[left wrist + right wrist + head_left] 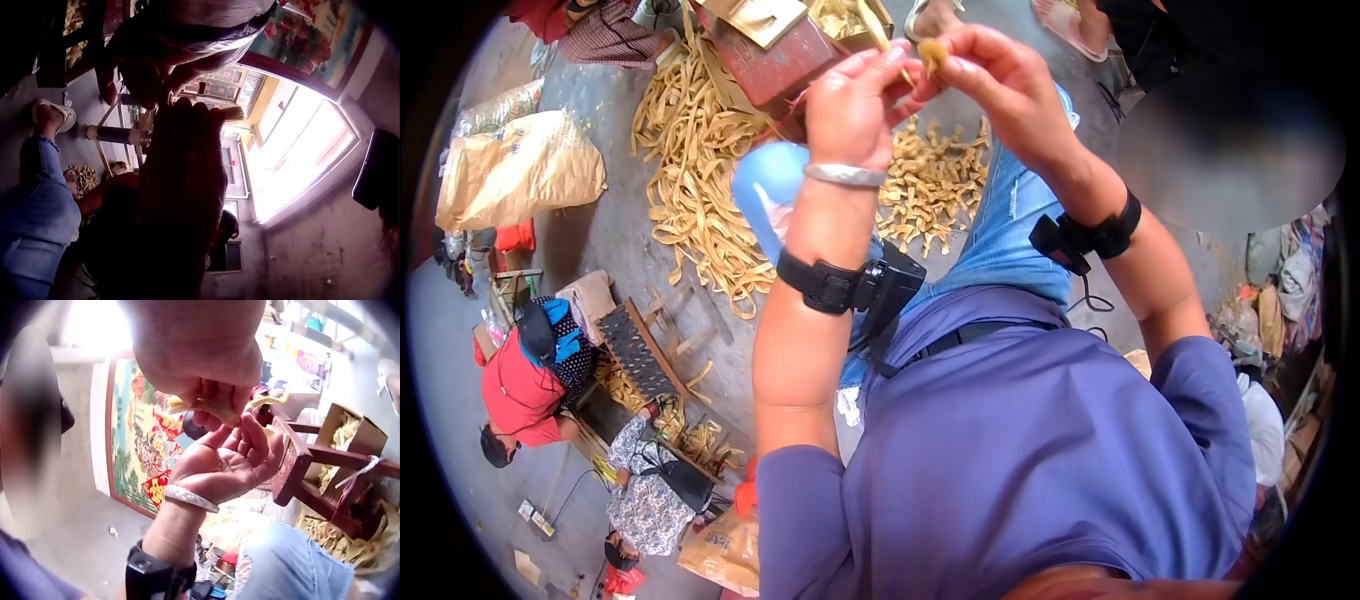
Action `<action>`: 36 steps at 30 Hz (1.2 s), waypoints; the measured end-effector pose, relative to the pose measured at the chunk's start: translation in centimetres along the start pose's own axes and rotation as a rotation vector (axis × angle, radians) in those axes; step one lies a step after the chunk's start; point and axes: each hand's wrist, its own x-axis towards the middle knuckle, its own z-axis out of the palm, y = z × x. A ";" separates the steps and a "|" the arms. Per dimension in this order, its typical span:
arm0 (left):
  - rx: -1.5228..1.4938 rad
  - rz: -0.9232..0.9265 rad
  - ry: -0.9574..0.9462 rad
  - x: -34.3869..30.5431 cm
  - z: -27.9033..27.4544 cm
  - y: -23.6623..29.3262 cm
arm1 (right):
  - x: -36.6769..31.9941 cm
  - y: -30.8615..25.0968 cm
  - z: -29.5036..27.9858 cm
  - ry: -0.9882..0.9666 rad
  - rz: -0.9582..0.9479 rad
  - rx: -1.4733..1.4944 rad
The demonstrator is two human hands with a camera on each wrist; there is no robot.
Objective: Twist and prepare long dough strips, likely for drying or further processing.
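L hand & R hand pinch yellowish strip

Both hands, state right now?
Left hand: closed, pinching a yellowish strip.
Right hand: closed, pinching a small bunched yellow-brown piece.

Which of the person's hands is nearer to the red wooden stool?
Left. The left hand is close beside the red wooden stool; the right hand is farther off, beyond the left hand.
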 end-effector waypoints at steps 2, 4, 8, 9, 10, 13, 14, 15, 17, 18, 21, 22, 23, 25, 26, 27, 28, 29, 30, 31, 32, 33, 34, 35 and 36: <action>0.307 0.176 0.017 -0.7 0.9 -0.3 | -0.8 -0.9 -1.0 0.095 -0.341 -0.544; 0.739 0.368 -0.091 -1.7 1.4 0.6 | -0.2 -3.3 -0.7 0.076 -0.548 -0.738; 1.266 0.739 -0.015 -4.5 3.3 2.2 | -0.6 -1.6 -1.7 0.062 -0.120 -0.394; 1.393 0.867 0.066 -4.9 3.5 2.5 | -0.7 -1.7 -1.5 0.072 0.032 -0.143; 1.514 1.038 0.079 -4.8 3.3 2.3 | -0.8 -1.4 -1.7 0.070 0.155 -0.026; 1.599 1.382 0.013 -4.7 3.4 2.2 | -0.5 -3.1 -3.1 -0.092 0.431 -0.257; 1.489 1.400 -0.051 -4.0 2.9 1.7 | -0.6 -3.8 -3.1 -0.102 0.418 -0.268; 1.512 1.353 -0.066 -4.1 2.9 1.7 | -0.8 -3.3 -3.5 -0.133 0.390 -0.297; 1.556 1.256 -0.096 -4.7 2.8 1.8 | -1.4 -1.9 -4.3 -0.196 0.337 -0.354; 1.561 1.221 -0.097 -4.9 2.9 2.1 | -1.5 -2.4 -4.2 -0.233 0.185 -0.390; 1.509 1.049 -0.116 -6.0 3.9 3.7 | -1.6 -4.4 -4.0 -0.292 -0.120 -0.451; 1.444 0.955 -0.131 -6.7 4.6 4.3 | -1.4 -4.7 -4.0 -0.278 -0.125 -0.447; 1.380 0.862 -0.145 -7.0 5.0 4.8 | -1.3 -5.0 -4.0 -0.264 -0.130 -0.443; 1.309 0.898 -0.195 -6.7 4.8 5.1 | -1.2 -5.4 -4.4 -0.302 -0.108 -0.352; 1.271 0.852 -0.195 -6.7 4.7 5.0 | -1.2 -5.4 -4.4 -0.322 -0.097 -0.305; 1.233 0.808 -0.196 -6.6 4.4 4.8 | -1.3 -4.9 -4.2 -0.284 -0.047 -0.182; 1.189 0.827 -0.125 -6.3 4.0 4.4 | -1.5 -4.1 -3.9 -0.247 0.003 -0.058; 1.142 0.846 -0.056 -5.8 3.5 3.6 | -1.6 -3.6 -3.7 -0.207 0.052 0.063; 1.092 0.864 0.012 -5.5 3.1 2.8 | -1.7 -3.9 -4.0 -0.278 0.021 0.012; 1.028 0.907 0.041 -5.5 3.1 2.0 | -1.9 -3.7 -3.7 -0.223 0.078 0.129; 0.962 0.954 0.067 -5.3 3.3 1.4 | -2.3 -3.0 -2.9 -0.165 0.128 0.244; 0.897 1.005 0.094 -5.1 3.3 1.0 | -2.5 -2.5 -2.1 -0.109 0.174 0.360; 0.953 0.989 0.092 -5.2 3.0 0.9 | -2.8 -2.4 -1.4 -0.066 0.179 0.329; 0.955 1.009 0.067 -5.0 2.4 0.6 | -3.1 -2.2 -1.2 -0.061 0.206 0.331; 0.954 0.948 0.040 -5.2 2.3 0.5 | -3.2 -1.4 -0.8 -0.052 0.180 0.322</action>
